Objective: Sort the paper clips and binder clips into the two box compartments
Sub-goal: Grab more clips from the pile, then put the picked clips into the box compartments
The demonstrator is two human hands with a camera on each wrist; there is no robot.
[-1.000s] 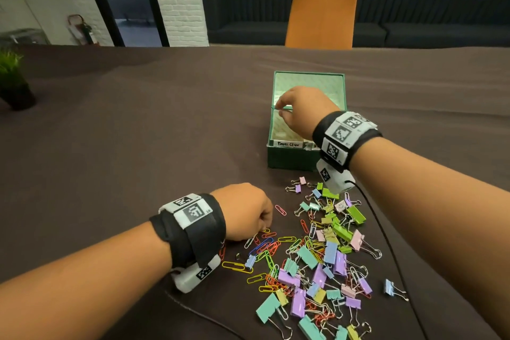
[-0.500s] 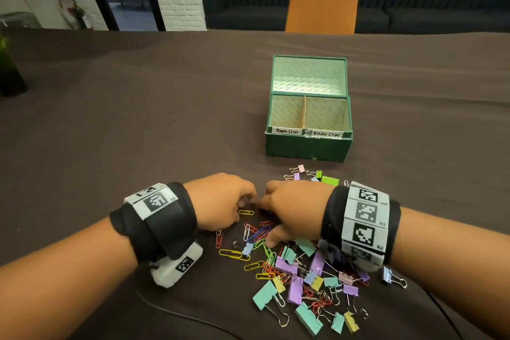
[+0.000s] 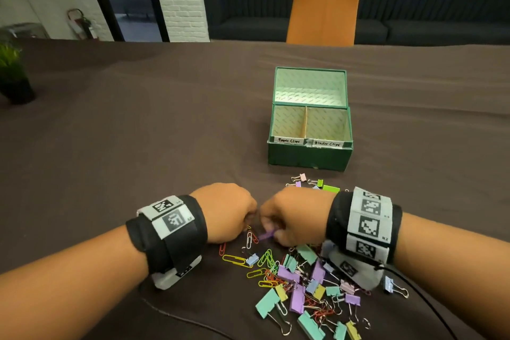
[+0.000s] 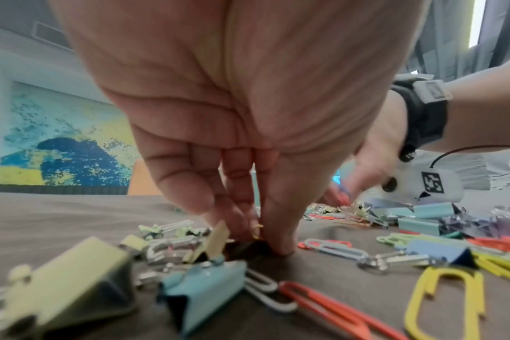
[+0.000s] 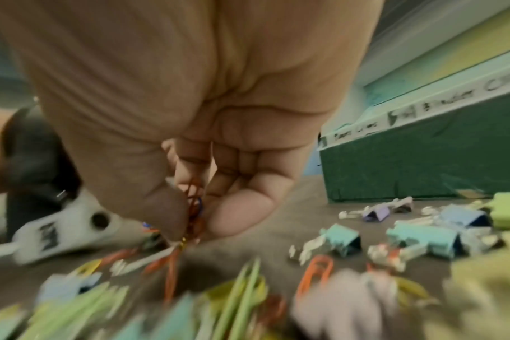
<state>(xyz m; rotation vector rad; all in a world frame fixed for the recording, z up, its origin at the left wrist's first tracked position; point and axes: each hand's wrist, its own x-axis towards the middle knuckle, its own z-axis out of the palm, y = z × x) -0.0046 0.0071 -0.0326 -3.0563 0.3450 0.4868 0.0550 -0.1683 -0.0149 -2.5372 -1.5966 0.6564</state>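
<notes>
While both hands work at the near edge of the heap, the sorting is barely under way: the green box point(image 3: 309, 156) stands well beyond the pile with its lid up, and from the head view both of its compartments, labelled for paper clips and binder clips, show no contents.

The right hand point(image 3: 296, 218) has its thumb and fingers curled together around a small bunch of paper clips point(image 5: 194, 211), red-orange and blue wire showing between them. The left hand point(image 3: 225, 212) is pressed down onto the brown cloth, fingertips point(image 4: 280, 243) pinched close around what looks like a yellow paper clip point(image 4: 256, 230); whether it is truly gripped or only touched I cannot tell.

To do this step well, I would lift each pinch slowly and straight up, since the loose wire clips hook into one another and into the binder clips' handles. A lavender binder clip point(image 3: 266, 235) lies right at the right hand's fingers and could ride along. Shaking off anything that dangles before travelling to the box would keep the paper-clip compartment clean. Sliding flat clips to a fold in the cloth may make them easier to catch.
</notes>
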